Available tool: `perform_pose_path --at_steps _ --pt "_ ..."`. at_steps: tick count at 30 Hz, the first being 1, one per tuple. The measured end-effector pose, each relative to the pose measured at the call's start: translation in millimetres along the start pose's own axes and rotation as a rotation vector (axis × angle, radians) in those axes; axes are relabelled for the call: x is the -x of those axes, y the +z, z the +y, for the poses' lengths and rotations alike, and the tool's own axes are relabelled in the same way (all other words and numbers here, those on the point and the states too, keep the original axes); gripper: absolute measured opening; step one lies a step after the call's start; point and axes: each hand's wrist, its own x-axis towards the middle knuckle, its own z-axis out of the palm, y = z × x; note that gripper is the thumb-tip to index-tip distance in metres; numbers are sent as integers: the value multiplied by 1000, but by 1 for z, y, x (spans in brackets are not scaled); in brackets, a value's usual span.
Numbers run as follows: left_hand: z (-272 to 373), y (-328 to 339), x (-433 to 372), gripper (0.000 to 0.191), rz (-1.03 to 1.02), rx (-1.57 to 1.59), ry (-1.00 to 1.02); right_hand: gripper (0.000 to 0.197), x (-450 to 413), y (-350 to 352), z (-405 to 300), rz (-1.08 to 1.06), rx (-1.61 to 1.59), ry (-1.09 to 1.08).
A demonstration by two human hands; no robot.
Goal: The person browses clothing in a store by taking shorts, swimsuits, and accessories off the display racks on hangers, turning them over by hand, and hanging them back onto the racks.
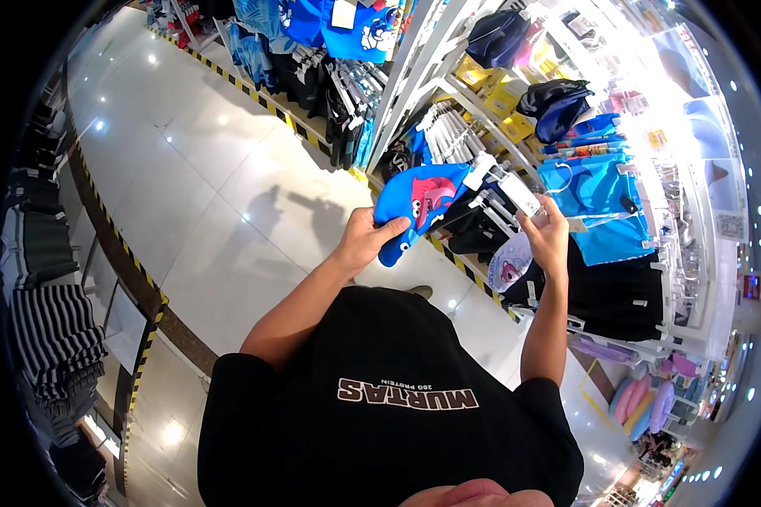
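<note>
My left hand (366, 239) grips the lower left edge of a blue swim cap (396, 196) printed with a pink cartoon fish, its thumb on the front. A white plastic hanger clip (479, 171) is at the cap's upper right end. My right hand (547, 233) pinches a white tag (519, 193) that bears writing and a printed code, beside that clip. Just below the tag hangs a pale lilac cap (510, 263) with a cartoon print. Light blue swim trunks (609, 209) hang close beyond my right hand.
Display racks hold more white hangers (450, 133), dark caps (555, 108), yellow packs (502, 95) and black garments (615, 291). Blue children's swimwear (336, 28) hangs at the top. Striped clothes (54, 336) line the left. Yellow-black tape (247, 89) edges the racks. Inflatable rings (640, 405) are lower right.
</note>
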Motion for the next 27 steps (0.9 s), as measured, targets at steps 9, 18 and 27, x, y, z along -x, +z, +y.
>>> perform_pose_path --at_steps 9,18,27 --pt "27 41 32 29 -132 -413 389 46 -14 20 -29 552 348 -525" --pt "1 3 17 33 -553 -318 -118 58 -12 39 -67 528 -525 -406" --pt "-35 -20 -27 60 -415 643 -359 58 18 35 -89 -39 -1191 -507"
